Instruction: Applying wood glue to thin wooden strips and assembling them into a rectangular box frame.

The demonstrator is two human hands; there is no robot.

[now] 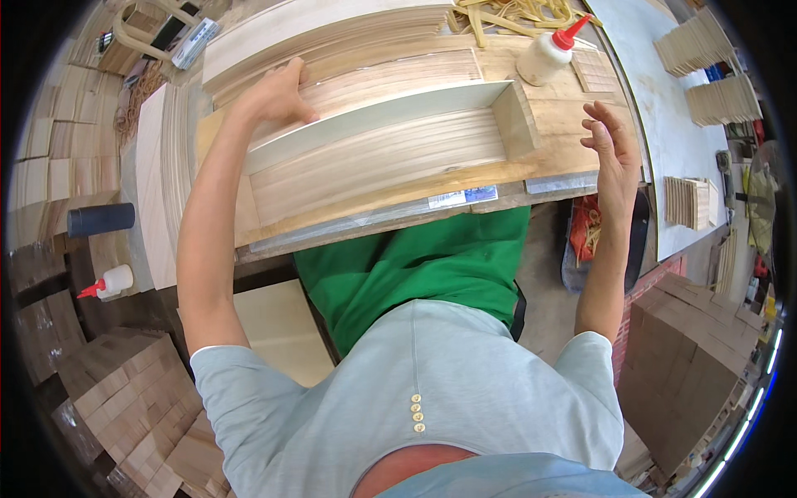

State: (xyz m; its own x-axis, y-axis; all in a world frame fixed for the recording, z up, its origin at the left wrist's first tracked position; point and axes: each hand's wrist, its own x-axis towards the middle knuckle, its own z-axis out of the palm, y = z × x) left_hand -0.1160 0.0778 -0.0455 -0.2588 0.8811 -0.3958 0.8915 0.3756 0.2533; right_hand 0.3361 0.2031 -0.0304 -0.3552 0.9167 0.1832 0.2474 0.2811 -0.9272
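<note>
On the workbench in front of me lies a long wooden box frame, with a pale long back panel and a short end piece at its right. Over the far left part of it reaches my left hand, thumb and finger apart, the thumb by the panel's top edge; its other fingers are partly hidden. Just behind the panel lies a stack of thin wood strips. My right hand is raised past the right end of the frame, fingers apart and nothing in them. A white glue bottle with a red nozzle stands beyond that end.
Stacked long boards lie at the back, with yellow straps beside them. More boards stand at the left, near a second glue bottle and a dark cylinder. A grey table at the right bears bundled wood pieces.
</note>
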